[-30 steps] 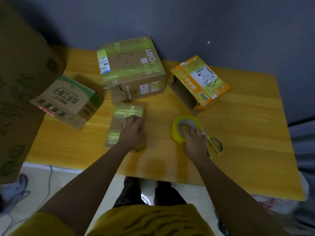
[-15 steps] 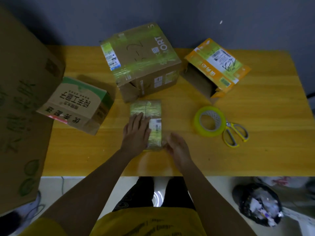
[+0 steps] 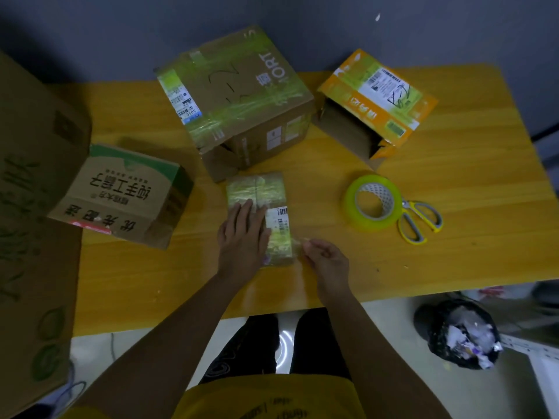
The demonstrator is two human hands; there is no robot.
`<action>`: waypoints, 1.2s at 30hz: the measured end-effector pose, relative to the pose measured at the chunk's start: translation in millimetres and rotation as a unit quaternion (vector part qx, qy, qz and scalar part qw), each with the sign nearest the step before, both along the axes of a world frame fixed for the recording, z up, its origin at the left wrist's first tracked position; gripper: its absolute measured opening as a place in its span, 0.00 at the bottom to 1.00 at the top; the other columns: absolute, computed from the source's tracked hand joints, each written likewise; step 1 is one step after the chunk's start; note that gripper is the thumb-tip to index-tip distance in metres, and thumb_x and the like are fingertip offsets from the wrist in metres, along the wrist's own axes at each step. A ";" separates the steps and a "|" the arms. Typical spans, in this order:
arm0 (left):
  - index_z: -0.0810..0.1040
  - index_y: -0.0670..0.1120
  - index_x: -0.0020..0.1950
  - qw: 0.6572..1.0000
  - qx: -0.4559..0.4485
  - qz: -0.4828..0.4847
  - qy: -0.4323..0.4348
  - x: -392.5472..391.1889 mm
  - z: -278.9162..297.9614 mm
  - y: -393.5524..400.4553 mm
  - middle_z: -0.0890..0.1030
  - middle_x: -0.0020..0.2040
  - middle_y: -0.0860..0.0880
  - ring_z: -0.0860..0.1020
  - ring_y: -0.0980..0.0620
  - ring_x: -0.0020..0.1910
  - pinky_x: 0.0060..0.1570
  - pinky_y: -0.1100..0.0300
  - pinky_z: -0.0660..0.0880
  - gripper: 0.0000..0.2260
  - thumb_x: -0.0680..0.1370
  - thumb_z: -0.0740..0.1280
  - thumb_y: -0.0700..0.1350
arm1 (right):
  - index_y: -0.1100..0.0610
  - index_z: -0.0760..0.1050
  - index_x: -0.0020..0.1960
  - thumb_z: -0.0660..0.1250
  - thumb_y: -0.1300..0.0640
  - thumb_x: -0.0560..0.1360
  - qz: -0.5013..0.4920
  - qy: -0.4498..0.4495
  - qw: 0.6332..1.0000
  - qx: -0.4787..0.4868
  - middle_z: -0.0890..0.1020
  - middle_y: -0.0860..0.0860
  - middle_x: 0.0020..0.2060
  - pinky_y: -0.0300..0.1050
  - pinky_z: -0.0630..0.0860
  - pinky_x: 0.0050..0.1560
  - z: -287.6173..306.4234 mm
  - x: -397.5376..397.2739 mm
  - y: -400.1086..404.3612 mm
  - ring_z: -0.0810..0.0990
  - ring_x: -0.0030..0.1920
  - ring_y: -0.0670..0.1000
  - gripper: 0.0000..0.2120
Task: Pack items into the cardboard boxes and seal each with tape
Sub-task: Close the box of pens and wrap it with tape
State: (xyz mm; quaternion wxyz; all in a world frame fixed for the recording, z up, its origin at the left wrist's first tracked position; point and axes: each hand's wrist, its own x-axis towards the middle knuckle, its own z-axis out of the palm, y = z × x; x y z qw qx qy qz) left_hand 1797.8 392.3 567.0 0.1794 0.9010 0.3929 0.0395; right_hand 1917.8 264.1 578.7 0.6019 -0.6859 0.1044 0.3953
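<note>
Two hands on small taped box (image 3: 260,213): left hand (image 3: 243,237) flat, pinning it steady; right hand (image 3: 325,258) pinches clear tape end at box's near corner, likely pressing seal down.

Right hand (image 3: 325,261) left tape roll (image 3: 372,202) (now beside small box (image 3: 257,192)).

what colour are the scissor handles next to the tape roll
Yellow with grey inner grips, on the scissors right of the tape roll; seen in the head view.

Five cardboard boxes (image 3: 236,98) sit around a wooden table (image 3: 453,252), with one tape roll (image 3: 373,202) and one pair of scissors (image 3: 419,219) at three o'clock.
</note>
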 end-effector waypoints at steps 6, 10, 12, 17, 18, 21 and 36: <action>0.68 0.48 0.72 1.000 0.013 0.005 -0.018 0.4 -1.9 0.7 0.69 0.72 0.43 0.59 0.44 0.72 0.62 0.40 0.68 0.25 0.83 0.43 0.57 | 0.58 0.81 0.47 0.72 0.62 0.74 0.042 -0.017 0.999 -0.015 0.82 0.53 0.36 0.49 0.79 0.50 -2.7 5.0 -1.5 0.80 0.41 0.52 0.02; 0.70 0.47 0.71 0.999 0.032 0.007 -0.013 1.9 -3.2 -1.4 0.70 0.71 0.42 0.65 0.41 0.71 0.61 0.40 0.70 0.23 0.83 0.46 0.56 | 0.60 0.78 0.57 0.68 0.60 0.77 0.163 -0.174 0.967 -0.088 0.79 0.49 0.35 0.48 0.77 0.45 3.3 11.6 -1.0 0.78 0.37 0.48 0.09; 0.70 0.47 0.71 0.999 0.047 0.011 -0.010 2.1 -4.7 -2.9 0.71 0.71 0.42 0.65 0.41 0.71 0.60 0.40 0.71 0.22 0.82 0.50 0.54 | 0.59 0.76 0.60 0.64 0.59 0.79 0.216 -0.340 0.902 -0.156 0.78 0.48 0.35 0.45 0.72 0.42 10.6 3.9 1.5 0.77 0.40 0.51 0.11; 0.68 0.48 0.71 0.998 0.061 0.020 0.002 4.2 -8.3 -2.9 0.70 0.71 0.43 0.64 0.42 0.72 0.55 0.42 0.73 0.21 0.81 0.52 0.54 | 0.62 0.70 0.67 0.57 0.60 0.76 0.170 -0.504 0.837 -0.128 0.76 0.56 0.53 0.44 0.63 0.59 22.0 -52.2 16.3 0.69 0.56 0.54 0.20; 0.69 0.48 0.71 0.998 0.063 0.022 0.001 4.9 -8.4 -2.6 0.70 0.72 0.43 0.63 0.43 0.72 0.55 0.42 0.73 0.21 0.81 0.53 0.54 | 0.62 0.70 0.67 0.56 0.57 0.76 0.162 -0.501 0.839 -0.137 0.76 0.57 0.54 0.47 0.63 0.61 16.7 -58.2 14.6 0.70 0.57 0.55 0.21; 0.70 0.48 0.71 0.997 0.069 0.019 0.001 4.3 -9.5 -2.1 0.70 0.72 0.43 0.62 0.43 0.72 0.55 0.42 0.73 0.22 0.81 0.53 0.54 | 0.63 0.67 0.70 0.57 0.48 0.75 0.107 -0.412 0.888 -0.176 0.73 0.62 0.60 0.52 0.61 0.64 -1.2 -54.4 6.1 0.69 0.61 0.61 0.29; 0.66 0.48 0.72 0.998 0.067 0.012 -0.002 6.0 -11.0 -3.9 0.70 0.72 0.42 0.63 0.41 0.72 0.54 0.42 0.73 0.21 0.82 0.50 0.54 | 0.46 0.53 0.76 0.50 0.50 0.84 0.223 -0.175 0.959 0.004 0.59 0.39 0.73 0.34 0.56 0.73 -1.8 -54.5 5.2 0.57 0.74 0.39 0.21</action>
